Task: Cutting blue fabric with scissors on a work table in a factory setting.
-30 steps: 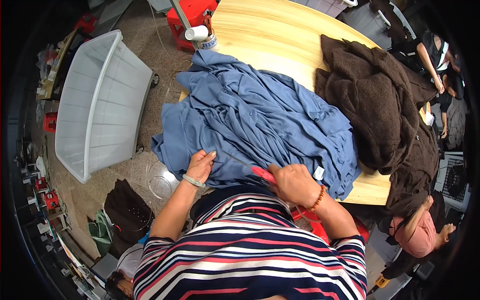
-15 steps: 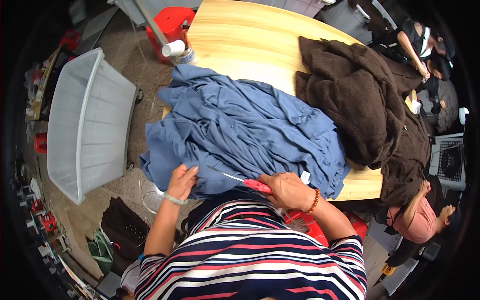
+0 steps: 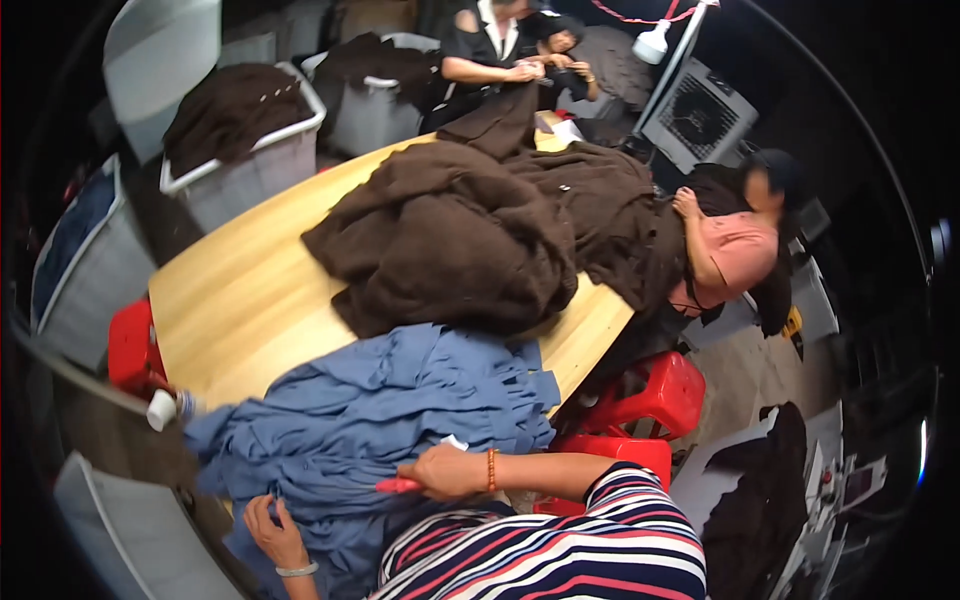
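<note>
A heap of blue cloth [image 3: 400,390] lies crumpled along the near edge of the table, with a small white tag [image 3: 455,441] showing on it. My right hand [image 3: 447,471] is closed around a red-handled tool [image 3: 400,485] and rests over this heap; its blade cannot be made out against the cloth. At the heap's lower left is my left hand [image 3: 277,535], fingers bent and apart, with nothing visible in them.
Brown fleecy cloth [image 3: 450,240] covers much of the wooden table [image 3: 225,300]. Two people work at the far end, another in pink [image 3: 738,250] at the right. Red stools [image 3: 655,395] stand right of me; bins, one with brown cloth [image 3: 245,175], stand far left.
The view has swung to the right, bringing the far end of the table and more bins in. My left hand's fingers have loosened from a pinch. My right hand still holds the red-handled tool.
</note>
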### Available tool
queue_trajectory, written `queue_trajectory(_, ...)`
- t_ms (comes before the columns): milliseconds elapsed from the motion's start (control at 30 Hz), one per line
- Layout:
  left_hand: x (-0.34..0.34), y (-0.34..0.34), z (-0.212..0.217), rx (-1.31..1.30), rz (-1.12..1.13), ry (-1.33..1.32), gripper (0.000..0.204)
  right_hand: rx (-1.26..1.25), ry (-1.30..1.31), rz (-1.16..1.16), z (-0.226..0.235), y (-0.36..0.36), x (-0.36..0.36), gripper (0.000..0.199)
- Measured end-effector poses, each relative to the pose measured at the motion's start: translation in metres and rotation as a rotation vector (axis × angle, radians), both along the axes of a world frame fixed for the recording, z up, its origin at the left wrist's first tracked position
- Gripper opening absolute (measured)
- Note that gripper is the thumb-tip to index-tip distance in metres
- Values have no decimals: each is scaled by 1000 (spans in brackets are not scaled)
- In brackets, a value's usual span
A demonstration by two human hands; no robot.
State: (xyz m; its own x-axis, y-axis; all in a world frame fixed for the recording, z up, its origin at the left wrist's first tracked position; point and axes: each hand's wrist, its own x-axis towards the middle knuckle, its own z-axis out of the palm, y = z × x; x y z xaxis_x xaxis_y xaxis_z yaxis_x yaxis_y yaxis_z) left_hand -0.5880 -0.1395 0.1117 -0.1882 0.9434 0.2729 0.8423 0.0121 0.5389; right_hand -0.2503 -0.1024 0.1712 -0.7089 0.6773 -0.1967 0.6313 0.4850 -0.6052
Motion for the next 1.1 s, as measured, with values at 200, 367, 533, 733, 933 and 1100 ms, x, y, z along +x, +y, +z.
queue_trajectory(200, 3, 42, -16, -264, -307, 148, 60, -2, -16, -55, 8, -7, 6, 25)
queue_trajectory(367, -25, 36, -13, -250, -321, 285, 60, -4, -14, -71, 8, -11, 10, 23)
queue_trajectory(533, -27, 25, 3, -293, -359, 146, 46, -33, -64, -62, 4, -12, 7, 27)
queue_trajectory(733, -29, 15, 9, -228, -407, 43, 35, 46, 45, -36, -8, -11, 5, 24)
queue_trajectory(933, -37, 17, 3, -10, -575, 135, 28, 40, 11, -28, -5, -9, 7, 25)
queue_trajectory(1100, -21, -10, 53, -333, -504, 133, 30, 25, 19, -65, -2, -14, 11, 26)
